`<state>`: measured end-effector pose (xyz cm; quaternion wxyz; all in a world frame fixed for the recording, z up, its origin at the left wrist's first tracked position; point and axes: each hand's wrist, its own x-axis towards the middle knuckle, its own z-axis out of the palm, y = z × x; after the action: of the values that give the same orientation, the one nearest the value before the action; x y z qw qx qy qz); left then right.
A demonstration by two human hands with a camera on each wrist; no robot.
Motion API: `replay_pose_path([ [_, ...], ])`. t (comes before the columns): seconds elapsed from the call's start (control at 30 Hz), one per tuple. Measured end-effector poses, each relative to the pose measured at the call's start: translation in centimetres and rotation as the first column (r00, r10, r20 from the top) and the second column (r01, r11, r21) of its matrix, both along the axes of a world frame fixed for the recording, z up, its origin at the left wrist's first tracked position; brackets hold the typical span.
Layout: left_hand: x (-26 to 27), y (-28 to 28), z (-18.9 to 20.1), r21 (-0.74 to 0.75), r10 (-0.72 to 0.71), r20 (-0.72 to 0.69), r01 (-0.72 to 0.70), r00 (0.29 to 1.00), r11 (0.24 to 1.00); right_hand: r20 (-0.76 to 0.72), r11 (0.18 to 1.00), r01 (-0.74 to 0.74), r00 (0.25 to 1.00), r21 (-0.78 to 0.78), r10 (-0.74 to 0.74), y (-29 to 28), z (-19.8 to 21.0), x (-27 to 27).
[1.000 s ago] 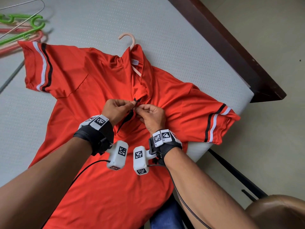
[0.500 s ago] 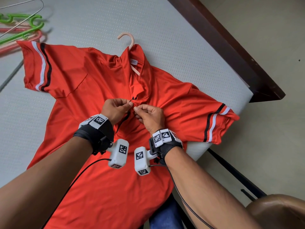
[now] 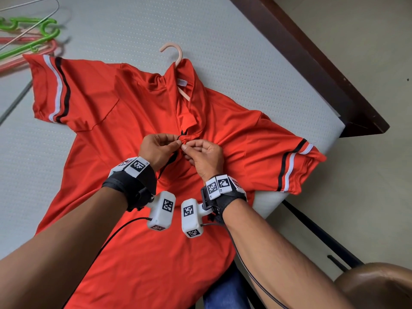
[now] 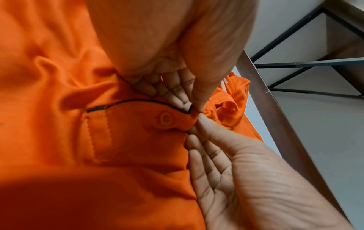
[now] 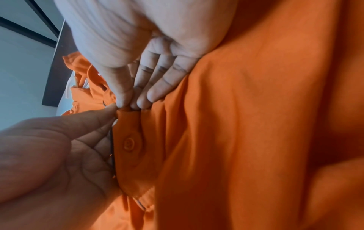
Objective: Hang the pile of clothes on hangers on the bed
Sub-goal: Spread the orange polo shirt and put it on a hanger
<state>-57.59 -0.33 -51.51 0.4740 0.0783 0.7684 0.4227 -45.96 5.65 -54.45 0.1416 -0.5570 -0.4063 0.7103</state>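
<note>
Since the earlier frames, your hands have shifted slightly up the placket toward the collar, and the collar opening has drawn closer together.

Your left hand (image 3: 159, 148) pinches the black-edged flap of the placket between thumb and forefinger. Your right hand (image 3: 204, 156) pinches the opposing flap, fingertips touching those of the left. Both hands are grasping fabric; neither is released. In the wrist views, one round orange button (image 4: 166, 119) sits fastened just below the pinch point. Whether a second button lies under your fingertips cannot be determined.

Outward from the grip, the orange-red short-sleeved polo shirt with black and white sleeve stripes (image 3: 111, 121) lies flat, front up, on the pale grey dotted mattress (image 3: 223, 52). A pale pink plastic hanger (image 3: 176, 52) is already inside the shirt: its hook projects beyond the collar and part of one arm shows through the neck opening.

Progress assessment: hanger insertion on this garment appears complete, and you are judged to be closing the placket to secure the collar. Remaining work appears to be finishing the buttoning. A cluster of spare green, pink and wire hangers (image 3: 29, 39) lies at the far left corner, touching the shirt's sleeve, which suggests further garments remain; no pile is visible.
</note>
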Motion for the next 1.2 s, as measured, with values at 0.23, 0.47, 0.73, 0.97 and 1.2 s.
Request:
replay_pose_path([
  [0.23,0.1,0.3,0.2,-0.029,-0.039,0.014,0.039,0.999,0.999,0.023,1.000,0.014,1.000,-0.015,-0.013,-0.1,-0.3,0.1],
  [0.47,0.5,0.4,0.1,-0.058,-0.055,0.015,0.056,0.998,0.997,0.007,1.000,0.012,1.000,-0.017,-0.012,0.0,0.0,0.5],
  [0.73,0.2,0.9,-0.2,-0.143,-0.081,0.047,0.087,0.996,0.986,0.026,0.999,-0.014,1.000,0.036,0.014,-0.1,-0.4,0.5],
  [0.97,-0.2,0.7,-0.4,-0.192,-0.231,-0.138,0.203,0.963,0.960,0.071,0.995,-0.093,0.993,0.024,0.091,0.2,-0.1,0.2],
  [1.2,-1.4,1.4,1.5,-0.316,-0.431,-0.361,0.327,0.827,0.891,0.203,0.957,-0.262,0.951,0.127,0.233,1.8,1.4,0.8],
])
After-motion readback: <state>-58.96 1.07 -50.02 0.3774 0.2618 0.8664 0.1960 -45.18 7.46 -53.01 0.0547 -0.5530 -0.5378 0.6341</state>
